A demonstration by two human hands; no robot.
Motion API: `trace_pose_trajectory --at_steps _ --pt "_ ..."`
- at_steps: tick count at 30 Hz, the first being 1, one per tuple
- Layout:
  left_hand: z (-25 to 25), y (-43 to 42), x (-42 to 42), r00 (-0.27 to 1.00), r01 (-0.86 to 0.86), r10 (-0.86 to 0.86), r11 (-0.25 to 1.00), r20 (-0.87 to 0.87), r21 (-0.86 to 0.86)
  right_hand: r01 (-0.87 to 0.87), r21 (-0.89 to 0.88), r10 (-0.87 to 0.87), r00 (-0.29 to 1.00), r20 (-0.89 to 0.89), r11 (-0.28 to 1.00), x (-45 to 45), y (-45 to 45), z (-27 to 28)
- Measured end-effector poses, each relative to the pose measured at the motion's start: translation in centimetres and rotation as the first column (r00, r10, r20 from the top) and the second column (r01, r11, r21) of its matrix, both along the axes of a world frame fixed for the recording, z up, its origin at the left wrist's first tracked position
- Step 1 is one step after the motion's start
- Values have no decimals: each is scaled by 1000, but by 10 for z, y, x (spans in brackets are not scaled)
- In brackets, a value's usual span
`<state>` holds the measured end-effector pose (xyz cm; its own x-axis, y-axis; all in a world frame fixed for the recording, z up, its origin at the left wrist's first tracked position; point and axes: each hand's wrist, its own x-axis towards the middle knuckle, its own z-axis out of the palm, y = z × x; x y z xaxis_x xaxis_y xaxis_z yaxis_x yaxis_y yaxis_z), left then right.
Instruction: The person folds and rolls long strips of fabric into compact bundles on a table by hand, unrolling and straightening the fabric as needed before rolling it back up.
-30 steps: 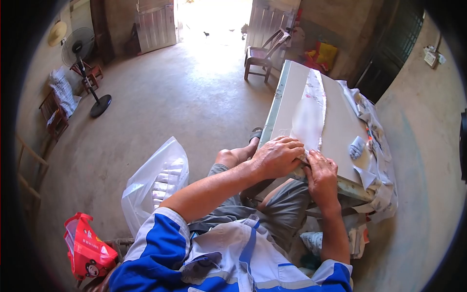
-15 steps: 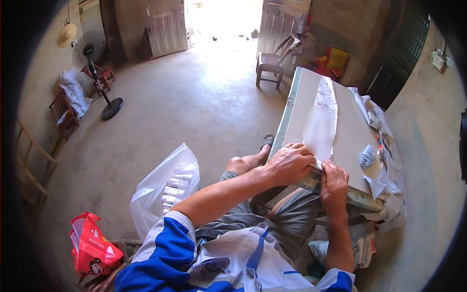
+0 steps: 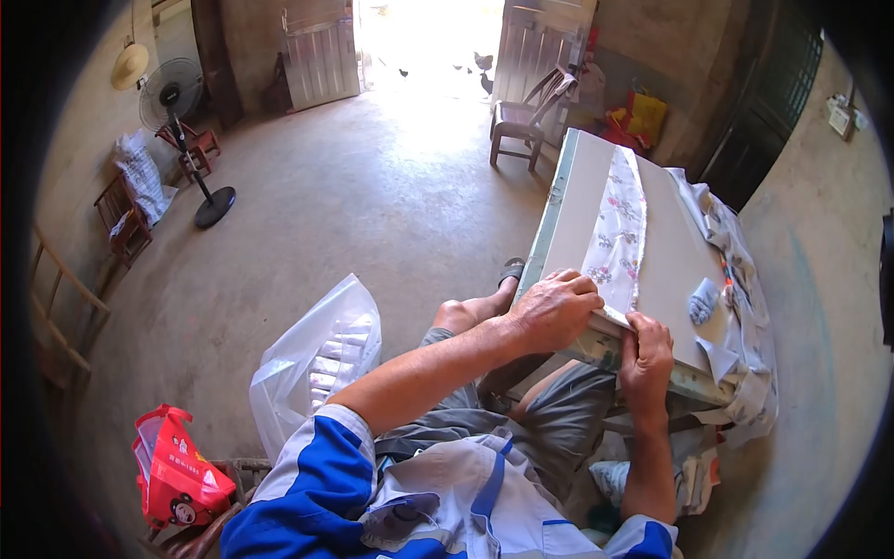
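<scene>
A long white strip of floral cloth lies lengthwise on a pale board-topped table. At its near end, my left hand has its fingers curled down on the cloth's left corner. My right hand is closed at the right corner, thumb and fingers pinching the near edge. Between the two hands that edge looks slightly folded or rolled; the fingers hide part of it. Right of the strip sits a small rolled grey-blue patterned cloth, apart from both hands.
Loose cloth hangs over the table's right edge. A clear plastic bag holding several white rolls stands left of my legs, near a red bag. Farther off are a standing fan and a chair beside the open doorway.
My right hand has shifted slightly right along the near edge. My left hand stays nearly in place. The floral print, blurred before, now shows clearly. Birds outside the doorway have moved.
</scene>
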<state>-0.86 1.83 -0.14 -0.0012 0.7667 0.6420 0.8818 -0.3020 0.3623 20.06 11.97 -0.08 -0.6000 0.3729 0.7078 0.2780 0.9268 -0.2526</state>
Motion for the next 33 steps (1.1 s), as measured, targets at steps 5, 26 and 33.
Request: trace_pose_trajectory --at_steps 5,26,33 --pt "6 -1 -2 998 -28 29 999 51 -16 14 -27 -15 999 -48 1000 -1 2 0" --pt "10 5 -8 975 -146 155 987 159 -68 63 -219 -88 990 -108 974 -9 11 -2" --pt "16 11 -8 969 -185 203 974 139 -132 147 -288 -173 982 -69 946 -15 11 2"
